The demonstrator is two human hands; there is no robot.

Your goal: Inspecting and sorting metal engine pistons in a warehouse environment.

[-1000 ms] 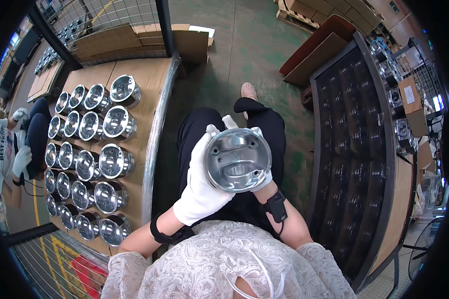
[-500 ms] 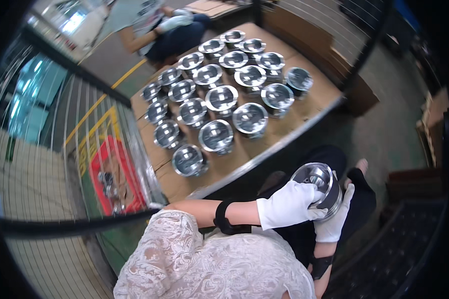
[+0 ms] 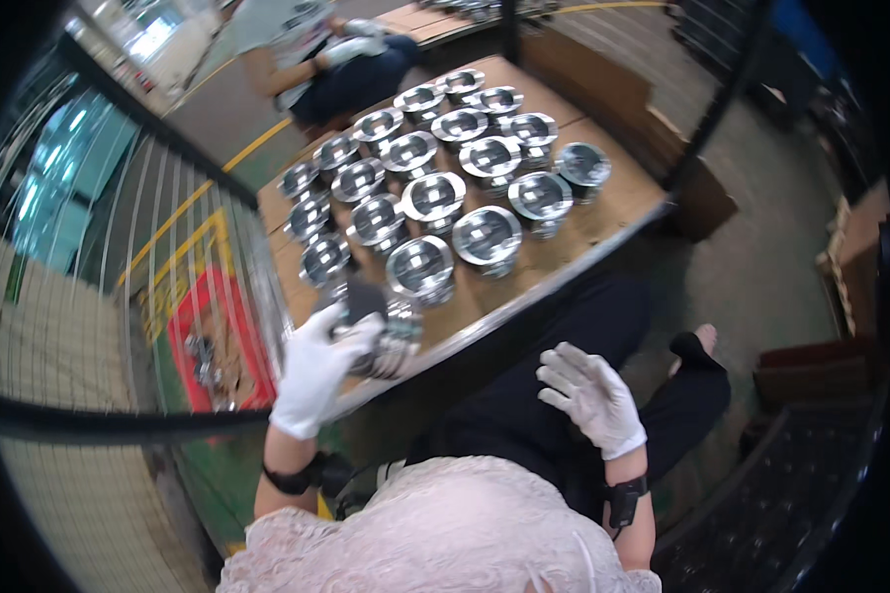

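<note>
My left hand (image 3: 316, 371), in a white glove, is closed around a metal piston (image 3: 398, 341) at the near left corner of the cardboard-topped table (image 3: 539, 267). That piston is tipped on its side and blurred, with a dark patch by my fingers. I cannot tell whether it touches the table. Several shiny pistons (image 3: 488, 239) stand on the cardboard in rough rows, their hollow ends up. My right hand (image 3: 595, 397), also gloved in white, hangs over my lap with its fingers apart and nothing in it.
A red bin (image 3: 183, 341) with metal parts sits on the floor at left, beyond wire mesh. Dark posts (image 3: 702, 138) rise by the table. Across it sits another person (image 3: 307, 59) in white gloves. Brown cardboard (image 3: 598, 84) stands along the far right side.
Both hands were around one piston over my lap. They have parted: my left hand has swung left to the table's near corner with a piston, and my right hand has let go and opened.
</note>
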